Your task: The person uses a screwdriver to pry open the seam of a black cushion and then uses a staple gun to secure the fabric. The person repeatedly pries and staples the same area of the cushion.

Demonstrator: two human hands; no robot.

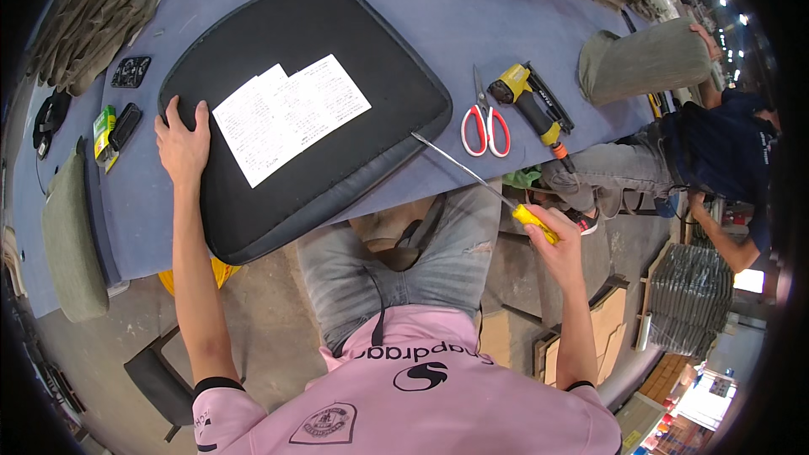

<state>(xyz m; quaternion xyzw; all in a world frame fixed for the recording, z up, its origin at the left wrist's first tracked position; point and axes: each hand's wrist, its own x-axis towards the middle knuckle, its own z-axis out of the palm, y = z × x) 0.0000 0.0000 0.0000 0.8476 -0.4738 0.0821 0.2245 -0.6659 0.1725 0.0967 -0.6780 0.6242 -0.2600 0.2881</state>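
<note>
A black padded seat cushion (pixel 379 63) lies underside up on the blue-covered table, its near edge jutting past the table's front. On it rest white printed sheets (pixel 291 114). My left hand (pixel 183 141) lies on the cushion's left edge, fingers spread. In my right hand (pixel 556 240) is a long thin-shafted screwdriver (pixel 472 173), gripped by its yellow handle. The tip of the shaft meets the cushion's right front edge; whether it is under the fabric I cannot tell. Right of the cushion lie red-and-white-handled scissors (pixel 484 122) and a yellow-and-black staple gun (pixel 535 105).
On the table's left are a black case (pixel 131 72), a green-yellow box (pixel 104 131) and a grey-green cushion (pixel 72 236). Folded fabric (pixel 97 13) piles up at the far left. At the right, a co-worker (pixel 716 143) holds a grey-green cushion (pixel 649 61).
</note>
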